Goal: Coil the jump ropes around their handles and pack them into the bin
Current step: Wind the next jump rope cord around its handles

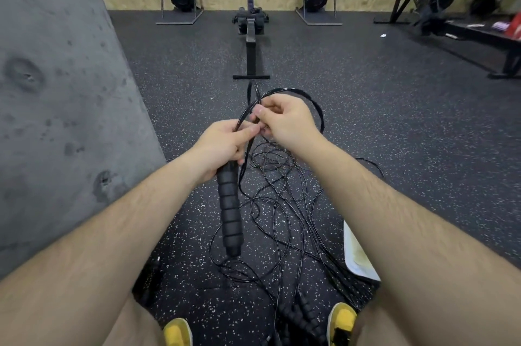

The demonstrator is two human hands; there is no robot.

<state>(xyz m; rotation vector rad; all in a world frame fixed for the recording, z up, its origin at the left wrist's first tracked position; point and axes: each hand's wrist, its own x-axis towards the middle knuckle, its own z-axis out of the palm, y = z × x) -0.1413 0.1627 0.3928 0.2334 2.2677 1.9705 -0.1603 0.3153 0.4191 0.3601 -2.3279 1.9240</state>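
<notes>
Jump rope handle [230, 213], black with ribbed foam, is hanging downward from the left hand [222, 145], which is gripping its upper end with curled fingers. Its black cord [317, 110] is arching in a loop above both hands. The right hand [284, 122] is pinching this cord between thumb and fingers, just beside the left hand's fingertips. Below the hands, a tangle of thin cords [282, 204] is lying on the speckled rubber floor [394, 134]. Further ribbed handles [306, 314] are lying at the near end of the tangle, between two yellow shoes [177, 331]. A white container [351, 247] is sitting to the right of the tangle, partly hidden by the right forearm. A grey concrete wall [56, 91] is standing on the left; a rowing machine [251, 43] is standing ahead.
</notes>
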